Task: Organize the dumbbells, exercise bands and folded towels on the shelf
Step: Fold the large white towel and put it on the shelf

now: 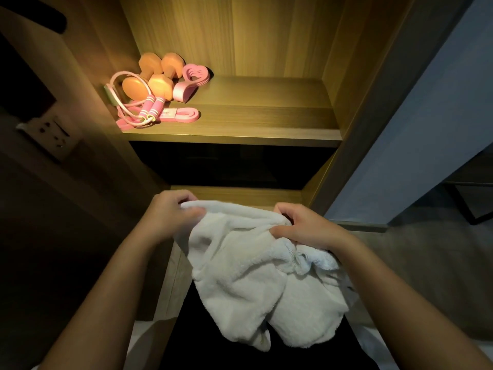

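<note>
From the head camera, a white towel (pixel 253 263) hung in front of the person, below and nearer than the lit shelf (pixel 261 118). Its top edge ran left to right between the two hands, a little lower on the right. The rest drooped toward the person in loose, rumpled lobes, not folded. The cloth looked thick and fluffy, with a soft pile and a stitched hem showing near the right side.

The left hand (pixel 170 212) had its fingers curled over the towel's upper left corner, with the thumb pinching the cloth from the near side. The right hand (pixel 306 225) clutched a bunched fold at the upper right, fingers bent around it.

The shelf was wood-grained board, warm under the light. At its left end lay two orange dumbbells (pixel 149 78) side by side with faceted heads, their long axes running front to back and leaning slightly right. Just right of them sat a pink heart-shaped band (pixel 196 73). In front lay a jump rope (pixel 150 108), with two striped pink handles close together and a pale cord looped round the dumbbells. A flat pink band (pixel 184 114) stretched rightward along the shelf, touching the handles.
</note>
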